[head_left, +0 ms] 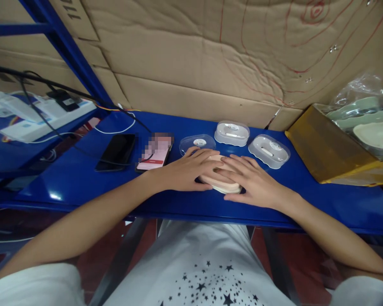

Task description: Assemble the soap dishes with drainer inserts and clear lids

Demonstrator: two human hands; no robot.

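A cream plastic soap dish (pixel 225 183) rests on the blue table under both my hands. My left hand (pixel 191 170) grips its left side, fingers across the top and thumb at the near edge. From the right, my right hand (pixel 253 180) holds the dish too, its fingers spread over the top and its thumb low at the near rim. The fingers hide much of the upper surface. Just behind my left hand lies a clear plastic lid (pixel 187 144) with a round sticker. Two whitish lidded soap dishes, one further back (pixel 232 135) and one at right (pixel 268 153), stand beyond my hands.
Two phones lie left of my hands, a dark one (pixel 116 153) and one with a lit screen (pixel 156 155). Cables and a white power strip (pixel 47 119) are further left. An open cardboard box (pixel 322 148) of green and cream dishes stands at right; cardboard (pixel 178 55) backs the table.
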